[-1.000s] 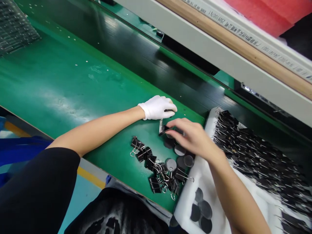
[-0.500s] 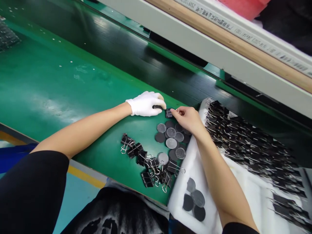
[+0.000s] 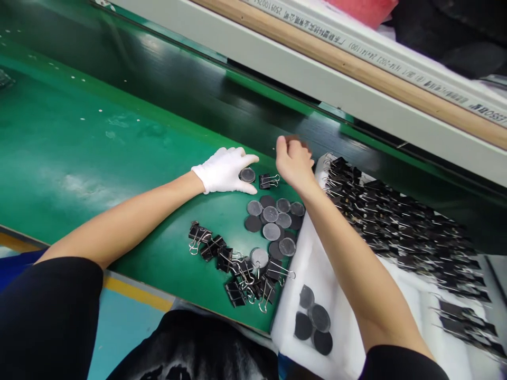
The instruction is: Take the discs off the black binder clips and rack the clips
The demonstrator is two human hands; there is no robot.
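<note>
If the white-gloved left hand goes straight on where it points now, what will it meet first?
Beyond the round dark disc between its spread fingers, the left hand would likely meet the black binder clip with silver wire handles first; depth is unclear.

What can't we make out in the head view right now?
All in the head view:
- Right hand: fingers blurred and curled away; any grip unclear.
- Left hand: glove hides its palm side.
- Piled discs: lower ones covered by upper.
- Red item: cut off by top edge.
- Clear item: cut off by left edge.
</note>
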